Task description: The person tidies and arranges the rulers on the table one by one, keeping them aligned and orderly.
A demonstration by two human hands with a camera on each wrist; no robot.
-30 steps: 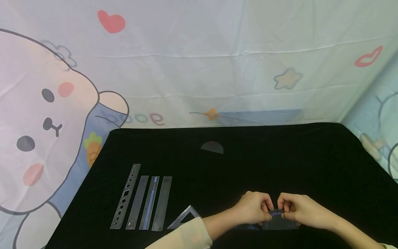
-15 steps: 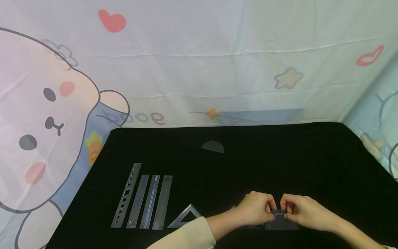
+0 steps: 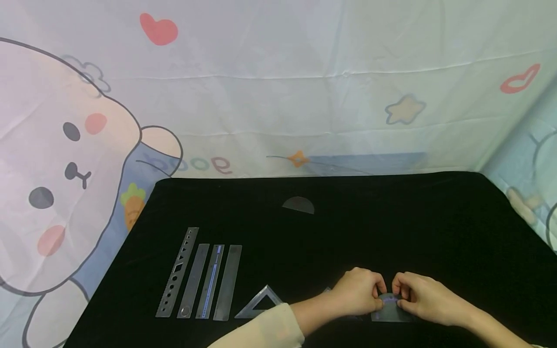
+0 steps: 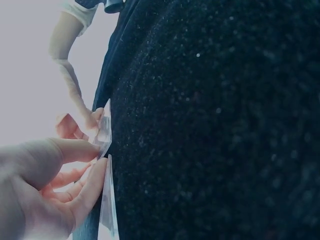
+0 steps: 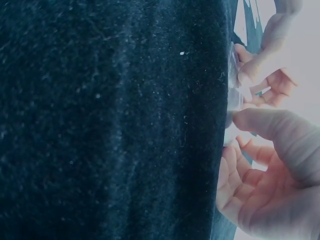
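Both hands meet at the front right of the black-covered table, over a clear protractor [image 3: 389, 315] with purple markings along its curved edge. My left hand [image 3: 358, 291] pinches the curved edge on its left side with thumb and fingers. On the other side, my right hand [image 3: 428, 298] pinches the same edge. From the left wrist, the clear plastic [image 4: 104, 131] appears almost edge-on, close to the cloth. Under the left hand and wrist lies another clear piece [image 3: 327, 289], mostly hidden. To the left, a clear set square [image 3: 250, 308] is partly covered by the sleeve.
Several straight rulers stand side by side at left: one with cut-out shapes [image 3: 177, 270], a plain one [image 3: 193, 280], one with a blue stripe [image 3: 211, 282], another plain one [image 3: 227, 282]. A clear half-disc [image 3: 299, 205] lies toward the back. A printed curtain [image 3: 261, 106] hangs behind.
Both hands have shifted slightly to the right with the protractor. Its curved top now shows paler against the cloth. The grips stay the same, and the rulers have not moved.
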